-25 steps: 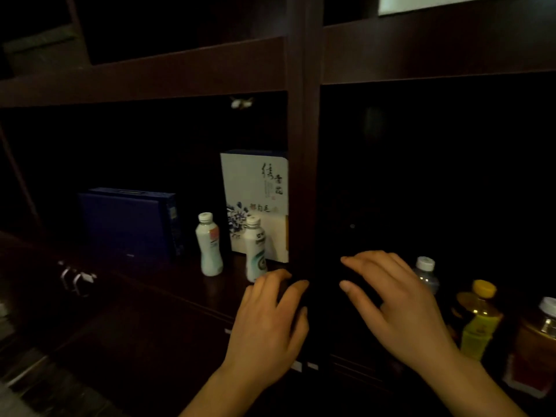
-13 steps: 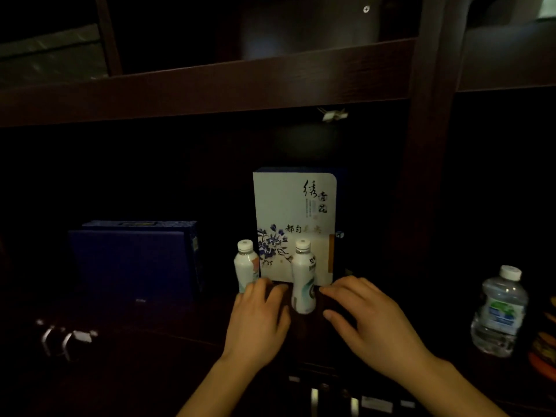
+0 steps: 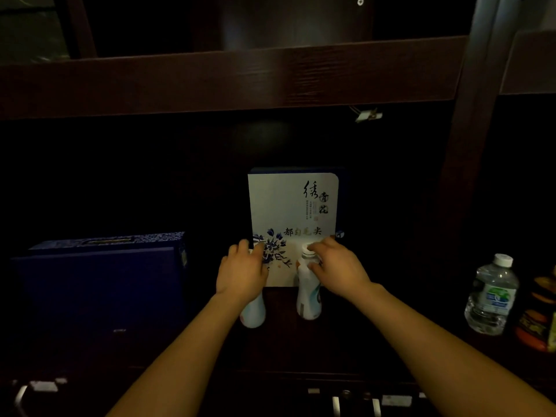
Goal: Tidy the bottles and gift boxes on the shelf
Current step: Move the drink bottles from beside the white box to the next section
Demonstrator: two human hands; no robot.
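Two small white drink bottles stand side by side on the dark wooden shelf (image 3: pixel 376 350). My left hand (image 3: pixel 242 270) is wrapped over the top of the left white bottle (image 3: pixel 253 313); its cap is hidden under the hand. My right hand (image 3: pixel 337 266) grips the neck of the right white bottle (image 3: pixel 308 297), whose cap shows just above my fingers. Right behind both bottles stands an upright white gift box (image 3: pixel 293 210) with blue flowers and black writing. A dark blue gift box (image 3: pixel 99 284) sits to the left.
A clear water bottle (image 3: pixel 492 294) stands on the shelf to the right, past a dark upright post (image 3: pixel 469 176). A dark bottle with an orange label (image 3: pixel 538 317) is at the right edge. A thick shelf board (image 3: pixel 228 79) runs overhead. Metal handles (image 3: pixel 355 401) show below.
My view has swung left and closer. Both hands have reached forward from the shelf's front edge and closed on the two white bottles, one hand on each.
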